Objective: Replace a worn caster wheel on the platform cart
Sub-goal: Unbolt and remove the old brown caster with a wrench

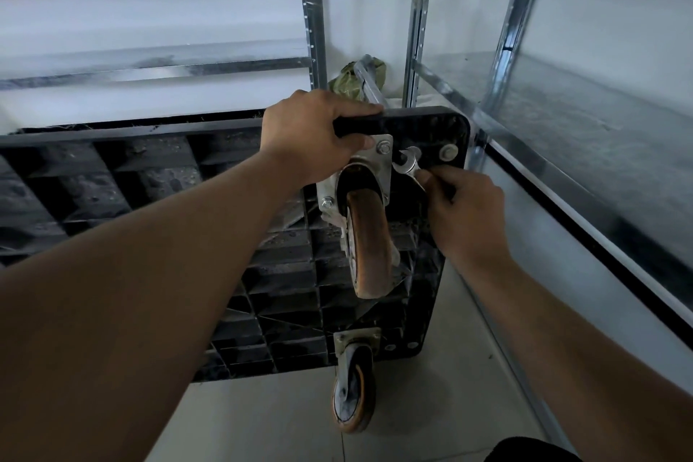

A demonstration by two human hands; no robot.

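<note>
The black platform cart (157,176) stands tipped on its side, its ribbed underside facing me. A worn orange caster wheel (369,248) hangs from a silver mounting plate (382,161) near the cart's top right corner. My left hand (311,139) grips the cart's upper edge just above that plate. My right hand (463,206) pinches an open-end spanner (408,163), whose jaw sits right beside the plate's upper right bolt (383,147). A second caster (354,386) is mounted lower down, near the floor.
Galvanised shelving uprights (313,19) stand behind the cart, and a metal shelf (585,116) runs along the right. A green bundle (356,81) and the cart's handle bar (369,84) lie behind the top edge. Pale floor tiles (450,368) lie below.
</note>
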